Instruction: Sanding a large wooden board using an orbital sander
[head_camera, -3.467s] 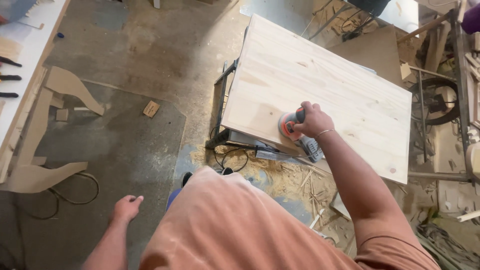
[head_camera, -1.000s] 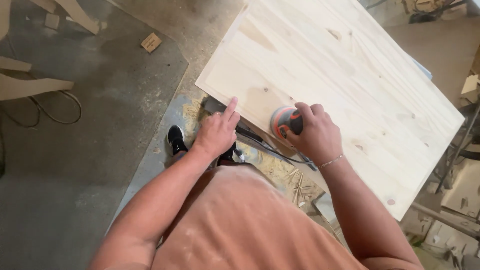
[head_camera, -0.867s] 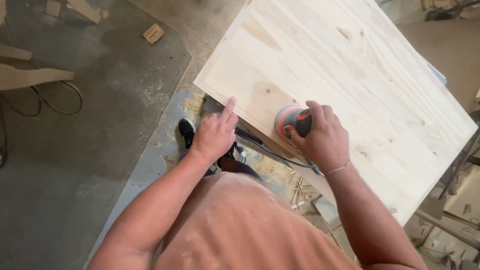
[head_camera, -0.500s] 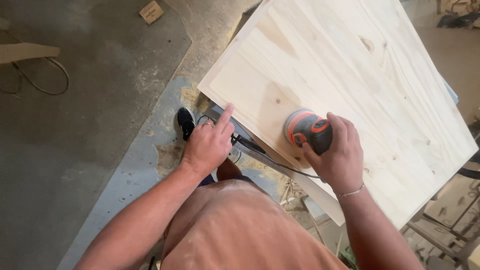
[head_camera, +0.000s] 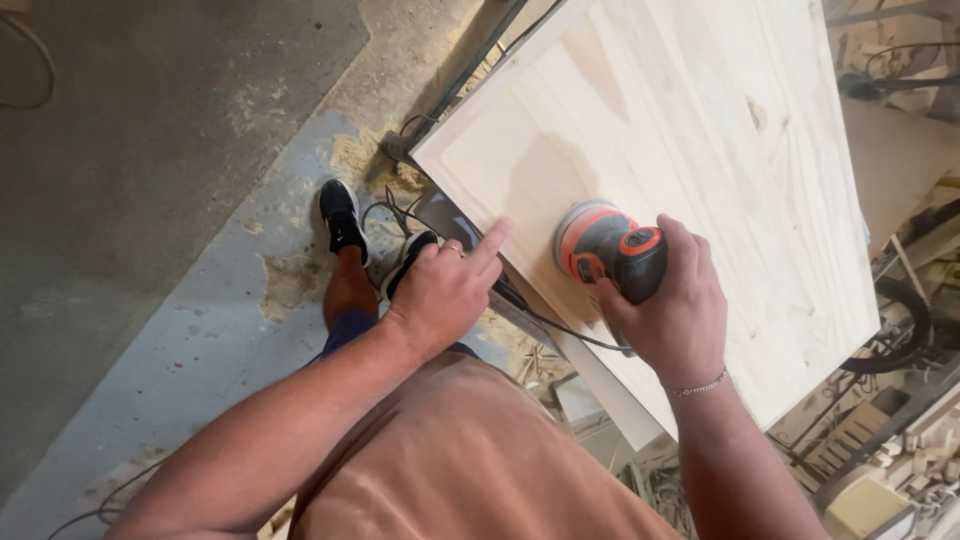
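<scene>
Over on the left, the grey concrete floor is lying dusted with sawdust, and the person's black shoes are standing just beside the desk. The left hand, which was hanging free a few seconds ago, is now resting its outstretched forefinger on the near edge of the pale, rectangular pine panel, the other fingers curled and holding nothing. The right hand is gripping the round orange-and-black electric sander, which is sitting flat on the panel near that edge, having crept inward and leftward. The sanding looks to be continuing, now steadied.
</scene>
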